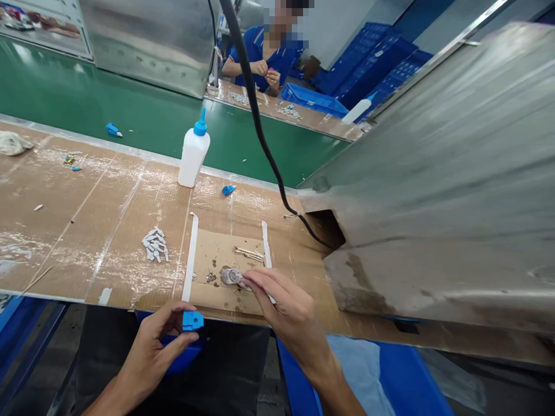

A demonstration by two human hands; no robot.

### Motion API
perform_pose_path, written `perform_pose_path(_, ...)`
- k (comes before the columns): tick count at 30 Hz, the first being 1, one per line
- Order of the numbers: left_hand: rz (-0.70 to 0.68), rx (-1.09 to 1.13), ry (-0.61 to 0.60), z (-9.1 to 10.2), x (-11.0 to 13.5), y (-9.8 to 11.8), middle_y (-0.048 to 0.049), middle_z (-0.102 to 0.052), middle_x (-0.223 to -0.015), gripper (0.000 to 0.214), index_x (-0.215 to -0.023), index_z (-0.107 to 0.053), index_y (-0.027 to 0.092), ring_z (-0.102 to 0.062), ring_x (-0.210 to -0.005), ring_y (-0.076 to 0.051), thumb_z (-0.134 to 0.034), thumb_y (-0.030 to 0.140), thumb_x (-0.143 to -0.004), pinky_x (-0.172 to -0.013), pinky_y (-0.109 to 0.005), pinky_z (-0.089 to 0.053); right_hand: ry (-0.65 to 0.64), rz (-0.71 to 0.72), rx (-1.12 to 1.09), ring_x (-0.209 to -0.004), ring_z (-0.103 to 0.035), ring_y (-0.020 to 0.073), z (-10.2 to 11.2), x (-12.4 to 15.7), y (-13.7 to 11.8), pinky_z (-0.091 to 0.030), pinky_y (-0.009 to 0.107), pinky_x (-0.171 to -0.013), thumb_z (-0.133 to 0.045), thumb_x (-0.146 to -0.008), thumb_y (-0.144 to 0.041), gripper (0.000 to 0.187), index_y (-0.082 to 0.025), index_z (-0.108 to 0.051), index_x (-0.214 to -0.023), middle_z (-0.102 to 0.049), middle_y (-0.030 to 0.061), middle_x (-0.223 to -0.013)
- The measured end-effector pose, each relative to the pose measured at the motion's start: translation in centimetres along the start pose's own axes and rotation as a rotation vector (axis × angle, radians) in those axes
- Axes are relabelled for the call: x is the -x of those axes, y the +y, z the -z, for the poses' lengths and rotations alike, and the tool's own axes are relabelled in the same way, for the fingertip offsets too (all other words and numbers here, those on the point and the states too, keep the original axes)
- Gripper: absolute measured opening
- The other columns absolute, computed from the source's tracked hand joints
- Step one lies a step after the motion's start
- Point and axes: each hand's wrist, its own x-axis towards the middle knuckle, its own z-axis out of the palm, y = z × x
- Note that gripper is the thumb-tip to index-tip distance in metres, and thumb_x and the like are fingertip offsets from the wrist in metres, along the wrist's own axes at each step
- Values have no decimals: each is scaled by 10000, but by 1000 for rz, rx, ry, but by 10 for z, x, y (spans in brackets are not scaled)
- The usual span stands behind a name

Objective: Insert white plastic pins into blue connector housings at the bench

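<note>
Head view: left hand (pixel 151 342), fingers pinching blue part (pixel 193 320) by near edge of surface (pixel 124 179); right hand (pixel 289 306), fingers gripping small clear item (pixel 229 275) above spotted cardboard (pixel 217 245). Step seems two-handed handling; next move likely calls for steady grip.

Light glints off a green strip (pixel 47 81) running from ten o'clock toward one beyond a cardboard-covered workbench (pixel 82 231) at nine, with a steel panel (pixel 147 40) at eleven, a scuffed metal housing (pixel 455 185) at three, a pale wall (pixel 347 23) and stacked blue crates (pixel 364 58) at one, and dark floor (pixel 269 378) at six.
</note>
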Motion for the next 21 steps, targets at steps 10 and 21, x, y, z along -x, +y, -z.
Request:
perform_pose_path(10,-73,-74,39,0,-1,11,1,-718,-1002,217,-1039,-737,292,-638,-871,-154,-810,312,-836,-752,-222,-480,-51,47,55,-1015,-691,192,-10,1,5,-578,332,-957,-592,-997,-74,176,-173,-639,-1136,-720,75,-1080)
perform_pose_path(21,144,322,-195,-2,5,11,1,-597,-1039,231,-1107,-590,267,-574,-565,-58,-678,409,-948,-520,-202,-449,-54,19,44,-921,-730,210,-8,-7,3,-627,356,-839,-572,-1009,-143,101,-193,-641,-1063,-742,68,-988)
